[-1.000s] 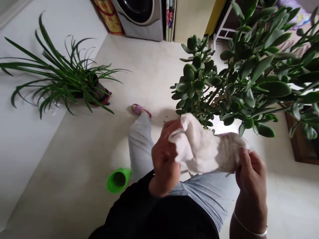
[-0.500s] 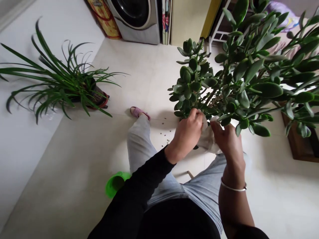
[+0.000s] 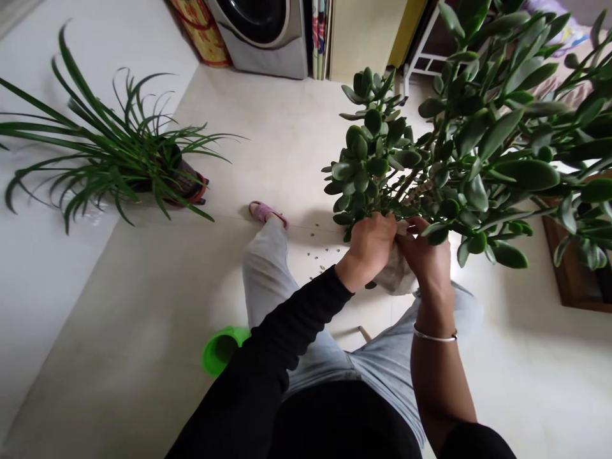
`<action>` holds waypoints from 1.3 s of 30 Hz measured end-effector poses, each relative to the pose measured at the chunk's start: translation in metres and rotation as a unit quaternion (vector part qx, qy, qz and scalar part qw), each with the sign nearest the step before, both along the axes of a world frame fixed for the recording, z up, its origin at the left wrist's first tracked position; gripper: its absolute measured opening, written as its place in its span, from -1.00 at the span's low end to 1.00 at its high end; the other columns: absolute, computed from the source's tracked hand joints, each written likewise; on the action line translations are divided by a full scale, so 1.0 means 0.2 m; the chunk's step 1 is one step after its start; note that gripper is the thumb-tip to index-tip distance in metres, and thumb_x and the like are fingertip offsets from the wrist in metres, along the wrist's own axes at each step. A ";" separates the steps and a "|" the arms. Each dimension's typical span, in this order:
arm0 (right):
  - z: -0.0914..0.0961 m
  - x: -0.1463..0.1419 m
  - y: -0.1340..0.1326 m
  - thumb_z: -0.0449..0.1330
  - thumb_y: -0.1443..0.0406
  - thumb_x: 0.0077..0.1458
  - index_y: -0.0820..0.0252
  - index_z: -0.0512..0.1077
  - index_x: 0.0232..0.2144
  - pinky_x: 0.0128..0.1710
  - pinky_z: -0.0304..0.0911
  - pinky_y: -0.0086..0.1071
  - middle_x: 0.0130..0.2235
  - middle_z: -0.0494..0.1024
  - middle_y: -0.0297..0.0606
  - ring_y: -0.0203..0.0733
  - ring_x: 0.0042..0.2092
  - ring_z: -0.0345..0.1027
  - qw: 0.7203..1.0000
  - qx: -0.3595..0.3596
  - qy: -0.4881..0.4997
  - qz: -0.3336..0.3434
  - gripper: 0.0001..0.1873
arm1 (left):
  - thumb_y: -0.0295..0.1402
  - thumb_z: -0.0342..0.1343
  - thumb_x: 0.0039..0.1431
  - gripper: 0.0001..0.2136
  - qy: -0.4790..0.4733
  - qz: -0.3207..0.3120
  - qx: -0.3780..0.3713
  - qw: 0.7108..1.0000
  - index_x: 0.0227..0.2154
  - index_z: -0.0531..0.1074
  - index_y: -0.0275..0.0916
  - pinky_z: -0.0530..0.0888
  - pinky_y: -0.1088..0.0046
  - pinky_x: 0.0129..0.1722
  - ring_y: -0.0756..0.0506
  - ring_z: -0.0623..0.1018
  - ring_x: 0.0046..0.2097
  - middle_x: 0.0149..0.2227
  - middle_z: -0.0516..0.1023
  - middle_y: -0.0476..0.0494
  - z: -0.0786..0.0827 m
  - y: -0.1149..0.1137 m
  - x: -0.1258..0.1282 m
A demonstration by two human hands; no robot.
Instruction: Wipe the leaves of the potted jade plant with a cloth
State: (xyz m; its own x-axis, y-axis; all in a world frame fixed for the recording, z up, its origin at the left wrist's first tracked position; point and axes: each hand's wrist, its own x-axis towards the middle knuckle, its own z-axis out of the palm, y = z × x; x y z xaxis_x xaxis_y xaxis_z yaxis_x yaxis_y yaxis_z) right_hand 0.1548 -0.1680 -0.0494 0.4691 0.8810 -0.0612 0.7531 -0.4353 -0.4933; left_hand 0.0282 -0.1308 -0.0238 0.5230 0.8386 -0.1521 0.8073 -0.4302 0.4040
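A large jade plant with thick, glossy green leaves fills the upper right. My left hand and my right hand meet at its lower stems, both closed around a white cloth. Most of the cloth is hidden by my fingers, and only a crumpled part hangs below them. A silver bangle circles my right wrist. Small dark bits lie scattered on the floor under my left forearm.
A long-leaved potted plant stands on the left, and a green plastic cup lies near my knee. A pink slipper shows past my leg. A washing machine and a white metal rack stand at the far side.
Since the earliest frame, my hands have moved up and away from me into the plant's lower stems, carrying the cloth. The cloth is now mostly hidden within my grip.
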 end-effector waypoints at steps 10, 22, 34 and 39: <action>-0.07 0.03 0.02 0.20 0.13 0.04 0.13 0.61 -0.28 -0.29 0.28 -0.11 -0.35 0.62 -0.14 0.01 -0.35 0.43 0.997 0.055 0.036 0.040 -0.71 | -0.58 0.03 0.37 -0.80 -0.003 0.023 0.016 1.000 -0.07 0.50 -0.28 0.58 0.25 -0.21 -0.28 0.68 -0.12 -0.13 0.65 -0.29 -0.07 0.04 0.04; -0.02 0.03 0.02 0.14 0.15 0.14 0.15 0.63 -0.32 -0.21 0.31 -0.16 -0.32 0.67 -0.08 0.05 -0.23 0.48 0.995 0.076 0.042 0.043 -0.70 | -0.56 -0.09 0.39 -0.73 -0.003 0.007 0.024 1.000 -0.08 0.52 -0.30 0.55 0.31 -0.09 -0.21 0.66 -0.02 -0.04 0.66 -0.28 -0.10 0.07 0.03; -0.10 0.05 0.03 0.16 0.11 0.14 0.15 0.52 -0.27 -0.17 0.32 -0.15 -0.26 0.64 -0.13 0.01 -0.21 0.48 0.988 0.073 0.121 0.068 -0.73 | -0.54 -0.14 0.44 -0.71 0.005 0.006 -0.003 1.000 0.04 0.44 -0.31 0.53 0.33 -0.20 -0.20 0.68 -0.12 -0.10 0.68 -0.30 -0.05 0.04 0.02; -0.12 0.05 0.02 0.08 0.20 0.14 0.17 0.52 -0.25 -0.17 0.32 -0.12 -0.25 0.64 -0.08 0.02 -0.22 0.48 0.982 0.095 0.127 0.099 -0.74 | -0.56 -0.12 0.42 -0.70 0.009 0.002 0.002 1.000 0.03 0.47 -0.33 0.54 0.29 -0.15 -0.24 0.67 -0.04 -0.02 0.67 -0.31 -0.04 0.05 0.02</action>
State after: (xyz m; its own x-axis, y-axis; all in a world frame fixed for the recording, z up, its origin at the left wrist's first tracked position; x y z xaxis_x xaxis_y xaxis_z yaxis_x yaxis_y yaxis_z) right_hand 0.1639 -0.1637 -0.0726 0.2785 0.9602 0.0197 0.6564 -0.1753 -0.7338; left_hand 0.0320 -0.1213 -0.0327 0.5160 0.8418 -0.1582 0.8166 -0.4277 0.3875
